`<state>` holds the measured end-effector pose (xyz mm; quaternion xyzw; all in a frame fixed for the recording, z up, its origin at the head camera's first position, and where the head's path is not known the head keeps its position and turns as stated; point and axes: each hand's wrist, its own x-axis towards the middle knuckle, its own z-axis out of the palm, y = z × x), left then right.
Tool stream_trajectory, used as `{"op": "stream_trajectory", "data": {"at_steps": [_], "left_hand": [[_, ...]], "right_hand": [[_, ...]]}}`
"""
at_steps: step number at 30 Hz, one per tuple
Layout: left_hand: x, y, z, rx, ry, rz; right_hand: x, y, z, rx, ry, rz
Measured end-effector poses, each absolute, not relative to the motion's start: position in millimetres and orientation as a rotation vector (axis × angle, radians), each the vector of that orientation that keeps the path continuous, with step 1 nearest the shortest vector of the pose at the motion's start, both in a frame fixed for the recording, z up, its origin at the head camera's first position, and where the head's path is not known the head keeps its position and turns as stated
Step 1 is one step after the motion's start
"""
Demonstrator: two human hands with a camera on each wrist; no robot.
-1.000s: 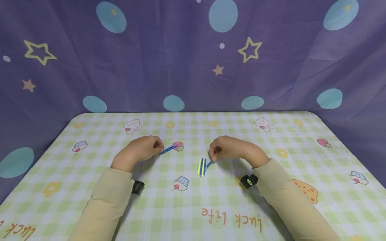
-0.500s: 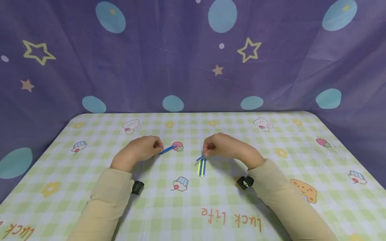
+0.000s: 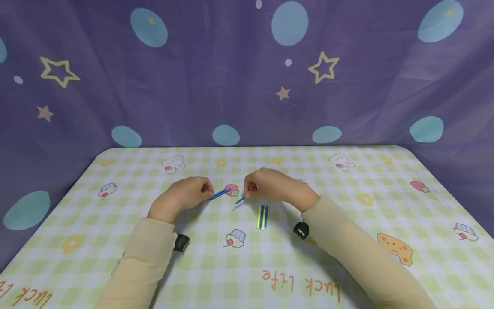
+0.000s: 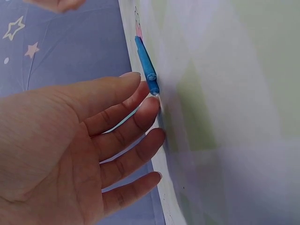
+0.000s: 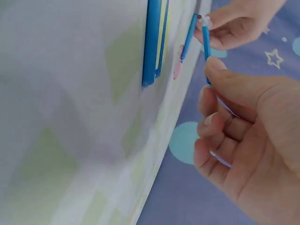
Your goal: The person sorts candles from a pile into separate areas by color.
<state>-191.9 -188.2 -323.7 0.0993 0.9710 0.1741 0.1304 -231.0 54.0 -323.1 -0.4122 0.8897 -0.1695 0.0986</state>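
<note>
My right hand pinches a thin blue stick between thumb and forefinger. Its free end, with a whitish wick-like tip, points left and toward me. Two more blue sticks lie side by side over the strawberry print, with my left hand at their near ends. In the left wrist view the fingers of that hand are loosely bent and spread, thumb tip right beside the stick ends. A row of blue and yellow sticks lies below my right hand.
A green-and-white checked tablecloth with cartoon prints covers the table. Behind its far edge hangs a purple curtain with stars and ovals. A dark wrist device shows by the left sleeve, another by the right.
My right hand has carried the blue stick leftward, from the right of the row across its far end, toward the two blue sticks. My left hand has stayed by those sticks.
</note>
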Motion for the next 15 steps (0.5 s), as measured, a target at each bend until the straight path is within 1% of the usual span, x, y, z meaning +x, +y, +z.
{"op": "stream_trajectory", "data": {"at_steps": [15], "left_hand": [[-193, -187, -324, 0.276, 2.803, 0.491]], "right_hand": [[-248, 11, -327, -1.232, 2.625, -0.393]]}}
